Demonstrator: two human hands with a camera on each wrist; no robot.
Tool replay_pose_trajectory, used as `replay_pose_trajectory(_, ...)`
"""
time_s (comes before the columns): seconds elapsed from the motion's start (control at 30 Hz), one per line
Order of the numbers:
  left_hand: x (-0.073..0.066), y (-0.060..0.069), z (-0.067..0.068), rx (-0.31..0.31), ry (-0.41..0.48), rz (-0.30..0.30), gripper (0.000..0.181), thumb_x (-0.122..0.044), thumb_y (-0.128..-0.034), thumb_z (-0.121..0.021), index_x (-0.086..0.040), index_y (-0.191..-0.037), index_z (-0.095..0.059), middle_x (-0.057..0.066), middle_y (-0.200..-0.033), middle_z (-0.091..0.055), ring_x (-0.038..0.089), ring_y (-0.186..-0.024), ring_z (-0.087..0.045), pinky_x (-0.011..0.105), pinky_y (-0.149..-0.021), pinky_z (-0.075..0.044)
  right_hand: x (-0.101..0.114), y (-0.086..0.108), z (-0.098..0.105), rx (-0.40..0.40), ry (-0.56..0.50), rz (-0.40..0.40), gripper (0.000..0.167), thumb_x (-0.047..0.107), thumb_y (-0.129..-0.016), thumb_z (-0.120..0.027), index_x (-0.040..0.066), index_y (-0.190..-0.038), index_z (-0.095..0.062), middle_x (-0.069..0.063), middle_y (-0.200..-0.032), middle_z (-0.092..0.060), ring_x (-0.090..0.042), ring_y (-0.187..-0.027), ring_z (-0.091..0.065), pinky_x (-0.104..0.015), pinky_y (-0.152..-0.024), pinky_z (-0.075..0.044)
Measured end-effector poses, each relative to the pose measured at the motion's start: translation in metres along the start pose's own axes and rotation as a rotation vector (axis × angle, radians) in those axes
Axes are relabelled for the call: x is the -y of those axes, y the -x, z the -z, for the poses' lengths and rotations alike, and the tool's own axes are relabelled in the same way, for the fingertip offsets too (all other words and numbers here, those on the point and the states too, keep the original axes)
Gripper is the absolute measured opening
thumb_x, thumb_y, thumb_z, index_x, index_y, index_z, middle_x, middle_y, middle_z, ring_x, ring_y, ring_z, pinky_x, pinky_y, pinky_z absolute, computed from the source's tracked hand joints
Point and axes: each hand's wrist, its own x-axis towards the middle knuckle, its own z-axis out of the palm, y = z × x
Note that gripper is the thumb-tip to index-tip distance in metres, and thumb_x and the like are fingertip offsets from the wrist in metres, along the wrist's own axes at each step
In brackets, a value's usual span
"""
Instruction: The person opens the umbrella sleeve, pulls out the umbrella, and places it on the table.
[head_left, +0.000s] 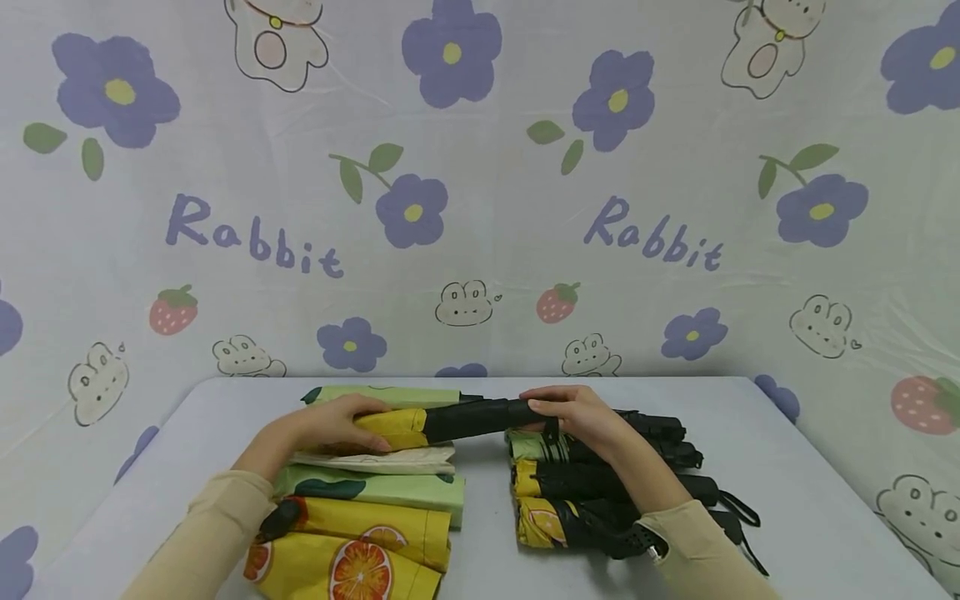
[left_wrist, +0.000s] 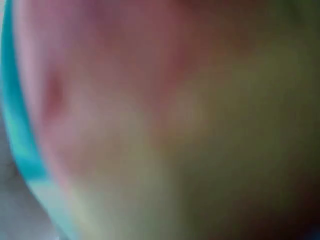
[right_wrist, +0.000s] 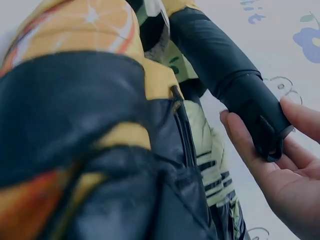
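Note:
A folded umbrella (head_left: 472,419), yellow at its left part and black at its right, is held raised and level between both hands. My left hand (head_left: 337,422) grips the yellow part, thumb on the near side. My right hand (head_left: 573,412) holds the black end between thumb and fingers; a short black strap loop (right_wrist: 270,142) hangs there in the right wrist view. Below the left hand lie flat fabric pieces, among them a yellow orange-print one (head_left: 360,571) and a light green one (head_left: 405,496). The left wrist view is too blurred to show the grip.
Several folded umbrellas lie in a row under my right forearm, including a yellow-and-black one (head_left: 600,481) and an orange-print one (head_left: 543,525). A light green fabric piece (head_left: 405,394) lies at the back. Behind the white table (head_left: 750,467) hangs a flower-and-rabbit curtain (head_left: 495,167).

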Motion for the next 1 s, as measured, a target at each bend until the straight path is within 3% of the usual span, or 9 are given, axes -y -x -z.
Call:
replay_pose_trajectory(0.23, 0.0032, 0.0027, 0.0027, 0.014, 0.017, 0.005, 0.057, -0.042, -0.0883, -0.070, -0.019, -0.138, -0.054, 0.003, -0.133, -0.059, 0.019, -0.109, -0.055, 0.040, -0.092, -0.046, -0.0034, 0.0006, 0.0050, 0.002, 0.027, 0.032, 0.048, 0.029, -0.093, -0.066, 0.005, -0.134, -0.058, -0.012, -0.139, -0.057, -0.017, -0.117, -0.058, -0.040, -0.106, -0.041)
replay_pose_trajectory(0.47, 0.0075, 0.0007, 0.0009, -0.006, -0.018, -0.035, 0.049, -0.038, -0.0876, -0.072, -0.019, -0.132, -0.059, 0.001, -0.121, -0.064, 0.017, -0.099, -0.056, 0.036, -0.086, -0.046, -0.0022, -0.0013, 0.0014, -0.043, -0.026, -0.044, 0.046, 0.025, -0.095, -0.064, -0.002, -0.132, -0.058, -0.016, -0.139, -0.056, -0.022, -0.123, -0.055, -0.052, -0.114, -0.034)
replay_pose_trajectory(0.63, 0.0087, -0.0002, -0.0008, -0.016, -0.007, -0.047, 0.045, -0.034, -0.0875, -0.073, -0.020, -0.128, -0.061, -0.001, -0.113, -0.065, 0.017, -0.093, -0.055, 0.035, -0.082, -0.046, 0.0005, 0.0001, 0.0000, -0.069, -0.062, -0.085, 0.046, 0.023, -0.095, -0.063, -0.006, -0.131, -0.057, -0.022, -0.143, -0.050, -0.031, -0.130, -0.051, -0.052, -0.114, -0.034)
replay_pose_trajectory(0.73, 0.0077, 0.0018, -0.0010, -0.018, -0.006, -0.031, 0.049, -0.037, -0.0875, -0.072, -0.019, -0.131, -0.060, 0.002, -0.121, -0.064, 0.019, -0.102, -0.057, 0.039, -0.087, -0.048, 0.0004, 0.0015, 0.0015, -0.056, -0.050, -0.077, 0.045, 0.025, -0.094, -0.065, -0.001, -0.131, -0.060, -0.019, -0.144, -0.051, -0.031, -0.136, -0.045, -0.053, -0.115, -0.031)
replay_pose_trajectory(0.83, 0.0059, 0.0050, -0.0007, -0.012, 0.014, 0.014, 0.057, -0.042, -0.0868, -0.072, -0.018, -0.137, -0.056, 0.006, -0.136, -0.058, 0.026, -0.122, -0.055, 0.047, -0.101, -0.047, -0.0003, 0.0034, 0.0049, -0.034, -0.029, -0.053, 0.044, 0.026, -0.093, -0.066, 0.005, -0.131, -0.061, -0.015, -0.140, -0.056, -0.028, -0.137, -0.045, -0.057, -0.118, -0.024)
replay_pose_trajectory(1.0, 0.0026, 0.0057, -0.0001, -0.004, 0.060, 0.035, 0.063, -0.043, -0.0869, -0.071, -0.016, -0.141, -0.051, 0.009, -0.145, -0.052, 0.031, -0.134, -0.048, 0.053, -0.108, -0.041, -0.0028, 0.0054, 0.0096, -0.037, -0.039, -0.029, 0.045, 0.025, -0.093, -0.066, 0.004, -0.132, -0.060, -0.014, -0.133, -0.062, -0.022, -0.117, -0.064, -0.054, -0.115, -0.031)
